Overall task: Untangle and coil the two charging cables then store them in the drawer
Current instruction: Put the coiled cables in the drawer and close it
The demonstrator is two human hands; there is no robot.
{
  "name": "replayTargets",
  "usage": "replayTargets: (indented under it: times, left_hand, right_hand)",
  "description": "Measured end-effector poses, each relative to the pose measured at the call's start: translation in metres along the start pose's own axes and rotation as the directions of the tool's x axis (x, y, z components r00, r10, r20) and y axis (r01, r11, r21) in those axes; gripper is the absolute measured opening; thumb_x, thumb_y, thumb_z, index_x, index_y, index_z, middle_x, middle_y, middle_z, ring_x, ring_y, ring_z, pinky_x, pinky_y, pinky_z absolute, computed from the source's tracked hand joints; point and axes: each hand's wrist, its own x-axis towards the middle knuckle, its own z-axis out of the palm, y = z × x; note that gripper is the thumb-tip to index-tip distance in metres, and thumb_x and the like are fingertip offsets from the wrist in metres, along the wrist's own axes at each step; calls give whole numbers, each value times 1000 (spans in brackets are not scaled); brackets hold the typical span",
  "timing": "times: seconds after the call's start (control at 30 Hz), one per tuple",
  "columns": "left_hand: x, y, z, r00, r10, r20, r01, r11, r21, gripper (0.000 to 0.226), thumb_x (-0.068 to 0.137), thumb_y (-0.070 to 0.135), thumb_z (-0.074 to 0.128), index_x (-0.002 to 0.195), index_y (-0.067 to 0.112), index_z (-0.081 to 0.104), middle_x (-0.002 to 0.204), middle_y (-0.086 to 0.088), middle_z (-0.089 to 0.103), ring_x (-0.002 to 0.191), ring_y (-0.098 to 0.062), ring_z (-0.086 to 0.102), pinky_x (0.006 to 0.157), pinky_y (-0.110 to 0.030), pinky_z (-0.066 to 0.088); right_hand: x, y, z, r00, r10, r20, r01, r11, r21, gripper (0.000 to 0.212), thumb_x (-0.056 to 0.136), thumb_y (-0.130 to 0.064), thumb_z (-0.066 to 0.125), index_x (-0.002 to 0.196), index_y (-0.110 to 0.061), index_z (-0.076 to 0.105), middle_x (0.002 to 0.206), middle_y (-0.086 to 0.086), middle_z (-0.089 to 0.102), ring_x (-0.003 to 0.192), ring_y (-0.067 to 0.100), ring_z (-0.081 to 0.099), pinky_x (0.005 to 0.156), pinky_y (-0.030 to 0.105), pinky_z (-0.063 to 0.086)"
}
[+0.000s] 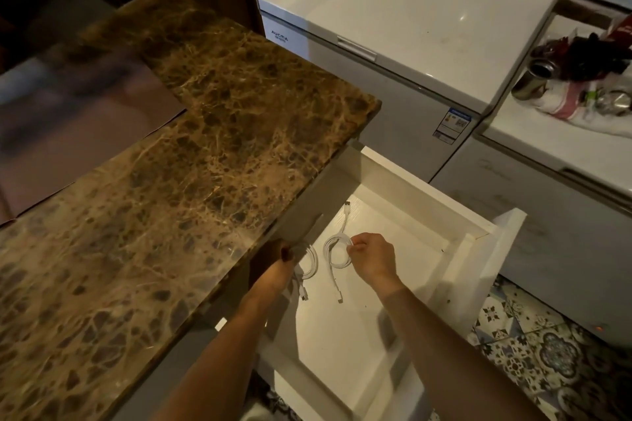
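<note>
An open white drawer juts out from under the brown marble counter. Two white charging cables are inside it. My right hand pinches the coiled right cable; one plug end lies toward the back of the drawer and the other trails to the front. My left hand reaches in under the counter edge and holds the coiled left cable, whose plug ends hang down beside my wrist. The left hand's fingers are partly hidden in the counter's shadow.
A white chest freezer stands behind the drawer. Another white unit to the right carries a metal cup, a cloth and dark clutter. Patterned floor tiles show below the drawer front.
</note>
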Motion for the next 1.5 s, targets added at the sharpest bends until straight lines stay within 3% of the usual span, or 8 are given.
replayTargets:
  times: [0.17, 0.23, 0.33, 0.63, 0.77, 0.87, 1.17, 1.5]
  left_hand:
    - [-4, 4, -2, 997, -35, 75, 34, 999, 13, 38, 104, 39, 49, 114, 9, 70, 107, -11, 72, 105, -24, 67, 83, -23, 43]
    - [-6, 2, -4, 986, -85, 143, 84, 996, 13, 44, 105, 40, 42, 118, 7, 68, 116, -16, 71, 112, -29, 65, 88, -29, 43]
    - [-15, 5, -9, 971, -97, 216, 107, 994, -33, 42, 106, 33, 40, 126, 3, 63, 123, -20, 68, 118, -34, 61, 96, -36, 45]
    - [-88, 5, -22, 992, 89, 86, -71, 978, -195, 37, 97, 37, 62, 124, 13, 67, 116, -8, 74, 109, -27, 68, 94, -37, 55]
    - [-136, -1, -17, 985, 167, 40, -143, 925, -351, 34, 96, 31, 64, 128, 20, 68, 120, 5, 73, 107, -12, 71, 85, -26, 60]
    - [-176, 0, -12, 986, 167, 10, -139, 850, -508, 30, 98, 26, 64, 127, 22, 68, 113, 7, 75, 100, -7, 72, 70, -11, 55]
    - [-270, -19, 19, 998, 24, -51, -55, 633, -772, 30, 96, 5, 64, 121, 20, 67, 93, -7, 78, 84, -20, 75, 77, -33, 61]
    - [-334, -35, 49, 936, -192, 296, 335, 219, -916, 7, 86, -7, 69, 92, -3, 66, 70, -15, 66, 66, -22, 62, 57, -27, 55]
  right_hand:
    - [1, 1, -8, 998, 31, 59, -29, 999, -41, 28, 87, -26, 69, 67, -28, 51, 68, -6, 52, 81, 26, 48, 76, 24, 38]
    - [-2, 2, -15, 996, 37, 84, -37, 999, 0, 10, 89, -27, 71, 99, -26, 70, 96, 0, 72, 102, 31, 62, 93, 27, 45]
    - [-6, 4, -25, 992, 75, 105, -83, 994, 70, 48, 90, -28, 71, 134, -11, 61, 136, 11, 65, 128, 28, 59, 109, 35, 43]
    - [-55, 3, -52, 997, -36, 70, 14, 955, 296, 42, 91, -33, 65, 131, -21, 64, 134, 2, 65, 124, 23, 60, 109, 45, 46]
    - [-96, 10, -61, 985, -170, 6, 159, 932, 327, 34, 95, -31, 64, 128, -23, 66, 127, -7, 69, 114, 10, 63, 98, 26, 50]
    - [-133, 20, -67, 955, -295, -33, 289, 900, 327, 29, 98, -27, 63, 127, -24, 66, 124, -12, 69, 105, -7, 61, 80, 3, 46]
    - [-226, 82, -53, 894, -338, -295, 430, 833, 347, 28, 93, -9, 68, 115, -27, 70, 114, -8, 72, 105, -3, 67, 83, 16, 56]
    - [-286, 113, -23, 951, -83, -297, 252, 765, 592, 28, 82, 0, 79, 99, -20, 69, 99, 1, 72, 90, 11, 71, 82, 36, 63]
